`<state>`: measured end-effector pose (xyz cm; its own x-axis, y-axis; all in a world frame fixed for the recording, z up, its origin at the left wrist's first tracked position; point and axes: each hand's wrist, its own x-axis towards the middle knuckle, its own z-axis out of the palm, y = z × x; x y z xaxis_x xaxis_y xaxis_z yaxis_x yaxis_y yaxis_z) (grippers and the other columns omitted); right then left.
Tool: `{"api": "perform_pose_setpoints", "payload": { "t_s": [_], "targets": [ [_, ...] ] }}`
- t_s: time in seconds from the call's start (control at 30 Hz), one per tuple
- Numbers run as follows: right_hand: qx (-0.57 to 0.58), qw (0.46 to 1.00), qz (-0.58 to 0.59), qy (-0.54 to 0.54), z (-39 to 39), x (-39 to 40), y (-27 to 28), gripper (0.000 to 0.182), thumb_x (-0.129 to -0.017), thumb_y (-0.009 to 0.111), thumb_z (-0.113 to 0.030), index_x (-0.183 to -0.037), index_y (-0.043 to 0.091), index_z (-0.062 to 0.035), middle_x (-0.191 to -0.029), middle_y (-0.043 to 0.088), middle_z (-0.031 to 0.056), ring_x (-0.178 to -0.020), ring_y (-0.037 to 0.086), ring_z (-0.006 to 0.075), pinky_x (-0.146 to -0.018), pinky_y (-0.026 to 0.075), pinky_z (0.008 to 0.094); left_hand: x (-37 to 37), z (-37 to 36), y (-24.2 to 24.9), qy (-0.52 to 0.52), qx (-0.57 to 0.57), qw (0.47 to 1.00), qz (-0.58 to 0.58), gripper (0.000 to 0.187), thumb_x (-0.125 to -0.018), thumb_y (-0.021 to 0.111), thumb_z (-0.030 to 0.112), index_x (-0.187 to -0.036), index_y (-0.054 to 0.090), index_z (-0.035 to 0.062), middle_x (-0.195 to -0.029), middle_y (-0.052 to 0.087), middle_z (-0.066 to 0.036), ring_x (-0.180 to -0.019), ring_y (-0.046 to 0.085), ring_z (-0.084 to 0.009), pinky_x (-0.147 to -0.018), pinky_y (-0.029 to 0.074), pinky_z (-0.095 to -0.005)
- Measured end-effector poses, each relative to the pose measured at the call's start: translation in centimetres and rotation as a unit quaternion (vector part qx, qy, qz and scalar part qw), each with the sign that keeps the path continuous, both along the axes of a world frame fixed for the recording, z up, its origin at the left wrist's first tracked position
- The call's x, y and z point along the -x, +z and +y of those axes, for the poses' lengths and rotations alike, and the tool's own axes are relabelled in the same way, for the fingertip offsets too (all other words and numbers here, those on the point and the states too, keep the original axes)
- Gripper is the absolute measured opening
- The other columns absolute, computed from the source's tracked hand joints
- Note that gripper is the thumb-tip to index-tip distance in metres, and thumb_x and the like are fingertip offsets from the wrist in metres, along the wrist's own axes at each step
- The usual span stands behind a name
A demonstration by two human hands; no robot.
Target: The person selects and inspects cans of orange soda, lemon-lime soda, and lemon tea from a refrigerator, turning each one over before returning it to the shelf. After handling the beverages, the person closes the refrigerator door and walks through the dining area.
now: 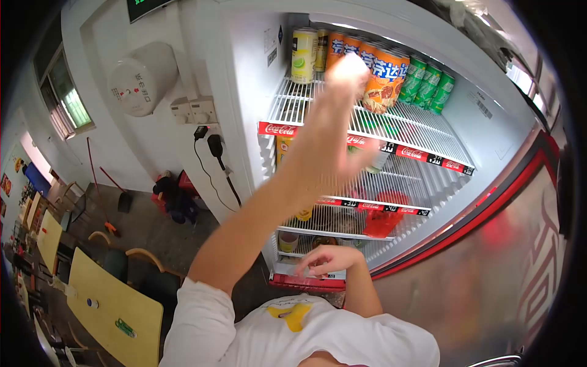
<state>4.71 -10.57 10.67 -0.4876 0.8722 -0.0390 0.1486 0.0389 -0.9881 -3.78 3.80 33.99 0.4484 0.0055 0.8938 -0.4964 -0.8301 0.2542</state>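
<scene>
My left hand [333,125] is raised in front of the open drinks fridge, smeared by motion, fingers stretched up and thumb apart. Its overexposed fingertips overlap the row of orange cans [385,76] on the top shelf; whether they touch cannot be told. Beside these cans stand a yellow can with a lime picture [303,56] on the left and green cans [426,84] on the right. Lower down, my right hand [330,260] hangs loosely bent before the bottom shelf, fingers apart with nothing visible in them.
Wire shelves with red price strips [278,129] cross the fridge; a red bag [385,214] lies on a lower one. The red-edged fridge door [489,205] stands open at right. At left are a yellow table [110,306], chairs, plugged-in cables [214,147] and a crouching person [174,196].
</scene>
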Motion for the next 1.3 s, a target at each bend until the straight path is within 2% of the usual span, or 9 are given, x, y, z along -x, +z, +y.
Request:
{"api": "perform_pose_setpoints", "payload": {
  "t_s": [0.17, 0.27, 0.37, 0.43, 0.53, 0.8, 0.87, 1.17, 1.3],
  "targets": [
    [0.118, 0.965, 0.038, -0.231, -3.8, 4.2, -4.8, 0.03, -0.098, 0.062, -0.029, -0.112, 0.07, -0.004, -0.099, 0.071, 0.0024, -0.079, 0.062, 0.0076, -0.066, 0.051, 0.0241, 12.8, 1.0, -10.6, -0.451, -0.088, 0.812, 0.359, 0.045, -0.089, 0.072, 0.016, -0.131, 0.059, 0.0031, -0.124, 0.066, -0.013, -0.11, 0.063, -0.0297, -0.095, 0.051, -0.0404],
    [0.216, 0.911, 0.034, -0.349, -4.7, 7.7, -11.5, 0.033, -0.099, 0.058, -0.033, -0.107, 0.07, -0.0037, -0.091, 0.07, 0.0016, -0.063, 0.054, 0.0082, -0.056, 0.046, 0.0248, 16.9, 3.7, -21.3, -0.27, 0.147, 0.698, 0.646, 0.047, -0.093, 0.067, 0.023, -0.134, 0.056, 0.0015, -0.124, 0.066, -0.015, -0.107, 0.065, -0.0321, -0.092, 0.052, -0.0406],
    [0.211, 0.805, 0.021, -0.554, -7.1, 12.6, -22.7, 0.032, -0.095, 0.062, -0.032, -0.103, 0.073, -0.0031, -0.089, 0.073, 0.0083, -0.075, 0.065, 0.0156, -0.068, 0.052, 0.0305, 22.4, 3.4, -29.7, 0.198, -0.206, 0.69, 0.665, 0.053, -0.092, 0.067, 0.031, -0.134, 0.055, 0.0, -0.124, 0.066, -0.016, -0.108, 0.067, -0.0327, -0.092, 0.052, -0.0394],
    [0.213, 0.744, -0.218, -0.594, -10.7, 16.5, -30.3, 0.034, -0.088, 0.064, -0.032, -0.102, 0.073, -0.0029, -0.095, 0.073, 0.0165, -0.086, 0.07, 0.0289, -0.079, 0.054, 0.0404, 23.9, 4.8, -33.8, 0.088, -0.098, 0.589, 0.798, 0.055, -0.089, 0.071, 0.031, -0.132, 0.057, -0.0007, -0.124, 0.067, -0.016, -0.109, 0.067, -0.0301, -0.092, 0.052, -0.0378],
    [0.263, 0.659, -0.268, -0.652, -16.8, 22.9, -36.4, 0.034, -0.087, 0.062, -0.032, -0.103, 0.074, -0.0045, -0.102, 0.072, 0.0203, -0.098, 0.069, 0.0361, -0.087, 0.053, 0.0451, 25.3, 4.9, -34.5, -0.169, 0.14, 0.644, 0.733, 0.052, -0.088, 0.07, 0.031, -0.128, 0.06, -0.0002, -0.121, 0.067, -0.019, -0.109, 0.066, -0.0341, -0.093, 0.052, -0.0397],
    [0.564, 0.177, 0.157, -0.791, -36.2, 40.3, -36.7, 0.04, -0.086, 0.059, -0.018, -0.123, 0.06, -0.0005, -0.099, 0.068, 0.0214, -0.082, 0.069, 0.0332, -0.071, 0.056, 0.044, 23.3, 3.5, -34.0, -0.05, -0.15, 0.797, 0.582, 0.048, -0.086, 0.068, 0.032, -0.122, 0.062, 0.0004, -0.116, 0.067, -0.019, -0.107, 0.064, -0.0365, -0.091, 0.05, -0.0467],
    [0.377, 0.047, -0.145, -0.913, -43.5, 43.2, -47.4, 0.041, -0.084, 0.061, -0.008, -0.125, 0.059, -0.0009, -0.107, 0.067, 0.0201, -0.096, 0.067, 0.0328, -0.084, 0.053, 0.041, 24.6, 2.5, -34.9, -0.06, -0.124, 0.812, 0.568, 0.048, -0.087, 0.068, 0.032, -0.123, 0.062, 0.0007, -0.117, 0.067, -0.019, -0.108, 0.064, -0.0364, -0.092, 0.05, -0.046],
    [0.139, 0.417, -0.028, -0.898, -49.4, 38.0, -41.7, 0.027, -0.081, 0.059, 0.008, -0.106, 0.059, -0.0028, -0.072, 0.062, 0.0062, -0.058, 0.063, 0.0185, -0.048, 0.049, 0.0322, 35.2, -4.7, -39.8, -0.037, -0.056, 0.589, 0.805, 0.051, -0.089, 0.065, 0.041, -0.122, 0.064, 0.0024, -0.124, 0.066, -0.019, -0.115, 0.063, -0.0348, -0.096, 0.05, -0.0417],
    [0.197, 0.543, -0.081, -0.812, -51.6, 35.7, -41.2, 0.029, -0.081, 0.07, -0.001, -0.11, 0.064, -0.0056, -0.096, 0.067, 0.0088, -0.085, 0.062, 0.0192, -0.072, 0.052, 0.0361, 36.4, -9.2, -40.8, -0.028, -0.06, 0.643, 0.763, 0.049, -0.088, 0.065, 0.042, -0.12, 0.065, 0.0044, -0.122, 0.067, -0.019, -0.114, 0.063, -0.0354, -0.094, 0.051, -0.0428]
  ]
}}
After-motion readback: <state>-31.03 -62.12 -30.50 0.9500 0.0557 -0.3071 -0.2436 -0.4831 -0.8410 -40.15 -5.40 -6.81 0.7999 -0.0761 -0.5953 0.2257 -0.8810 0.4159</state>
